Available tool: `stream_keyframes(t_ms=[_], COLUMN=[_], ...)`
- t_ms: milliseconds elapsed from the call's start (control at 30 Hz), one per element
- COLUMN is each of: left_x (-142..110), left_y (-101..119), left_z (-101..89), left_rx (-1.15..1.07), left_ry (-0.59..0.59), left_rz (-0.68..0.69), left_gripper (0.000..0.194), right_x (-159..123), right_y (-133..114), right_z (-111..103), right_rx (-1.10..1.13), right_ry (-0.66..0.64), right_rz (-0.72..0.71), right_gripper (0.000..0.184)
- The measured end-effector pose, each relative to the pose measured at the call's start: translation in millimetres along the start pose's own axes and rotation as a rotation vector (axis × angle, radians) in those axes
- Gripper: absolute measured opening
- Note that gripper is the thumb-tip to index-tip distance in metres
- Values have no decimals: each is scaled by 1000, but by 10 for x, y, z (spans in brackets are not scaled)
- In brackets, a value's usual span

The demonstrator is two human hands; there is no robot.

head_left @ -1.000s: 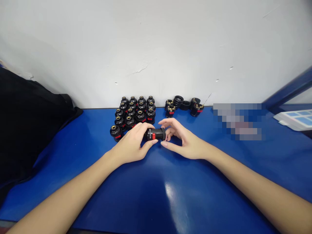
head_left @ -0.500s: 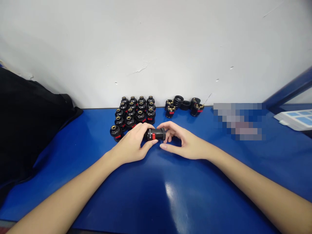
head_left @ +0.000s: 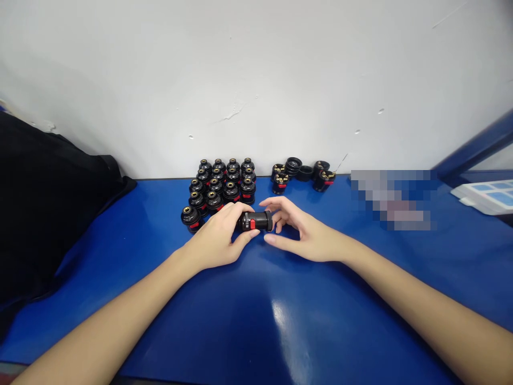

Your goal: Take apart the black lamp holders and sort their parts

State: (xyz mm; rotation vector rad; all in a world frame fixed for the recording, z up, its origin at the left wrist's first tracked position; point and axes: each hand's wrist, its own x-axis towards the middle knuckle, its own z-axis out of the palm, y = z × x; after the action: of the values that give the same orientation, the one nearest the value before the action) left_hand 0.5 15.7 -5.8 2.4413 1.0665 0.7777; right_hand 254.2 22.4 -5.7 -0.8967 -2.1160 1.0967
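Observation:
A black lamp socket [head_left: 260, 220] with a red switch lies on its side in my left hand [head_left: 218, 235]. The thumb presses its near side and the fingers curl over the top, hiding its left end. Around the collar at the socket's right end is my right hand [head_left: 298, 227], its thumb and fingers curved but apart. Whether a fingertip touches the far side of the collar I cannot tell. Just behind my left hand, several similar sockets [head_left: 230, 192] stand upright in rows, brass fittings on top.
Against the wall are several open socket bodies with brass terminals [head_left: 280, 183], a ribbed black shell [head_left: 294, 167] and a black ring [head_left: 305, 172]. A black cloth [head_left: 52, 214] covers the left side of the blue table [head_left: 224, 326]. A white-and-blue case [head_left: 491, 195] lies at right; a blurred patch hides something.
My right hand's thumb and fingers closed slightly toward the collar, then spread apart again. My left hand and the socket have stayed in place.

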Motion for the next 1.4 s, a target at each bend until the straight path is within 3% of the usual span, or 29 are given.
stream_keyframes(t_ms=[67, 100, 200, 233, 300, 367, 500, 600, 700, 800, 967, 1100, 1233, 1333, 1400], left_x=[2, 3, 7, 7, 8, 7, 3, 0, 0, 0, -1, 1, 0, 1, 1], left_y=[1, 1, 1, 1, -1, -5, -4, 7, 13, 9, 1, 3, 8, 11, 13], left_z=[-1, -1, 0, 0, 2, 4, 3, -2, -5, -4, -1, 0, -3, -3, -2], left_rx=[0, 2, 4, 2, -3, -5, -11, -16, -15, -16, -11, -16, -16, -23, -26], left_ry=[-7, -8, -4, -3, -5, -9, -2, -11, -17, -21, -20, -13, -27, -22, -22], left_rz=[-1, -3, -3, 0, 5, 3, 1, 3, -2, -7, -6, -10, -10, -6, -9], left_gripper=[29, 29, 28, 27, 26, 28, 29, 27, 27, 27, 28, 28, 27, 27, 27], right_x=[-3, -5, -12, -12, -8, 0, 11, 22, 26, 24, 22, 16, 22, 24, 23], right_y=[-6, -10, -25, -27, -17, 5, 29, 10, -6, -9, -13, -15, -11, -7, -10], right_z=[-4, -9, -24, -27, -27, -26, -33, -31, -16, 0, 11, 18, 24, 31, 33], right_rx=[11, 4, -46, -52, -26, 7, 19, 62, 81, 42, 62, 88, 73, 101, 107], right_ry=[7, -8, -64, -67, -51, -39, -19, -41, -31, 45, 53, 82, 71, 97, 106], right_rz=[16, 4, -41, -24, 34, 47, 4, 80, 66, 15, 86, 19, 82, 33, 48], right_gripper=[44, 50, 88, 86, 55, 41, 65, 36, 30, 47, 32, 51, 32, 49, 48])
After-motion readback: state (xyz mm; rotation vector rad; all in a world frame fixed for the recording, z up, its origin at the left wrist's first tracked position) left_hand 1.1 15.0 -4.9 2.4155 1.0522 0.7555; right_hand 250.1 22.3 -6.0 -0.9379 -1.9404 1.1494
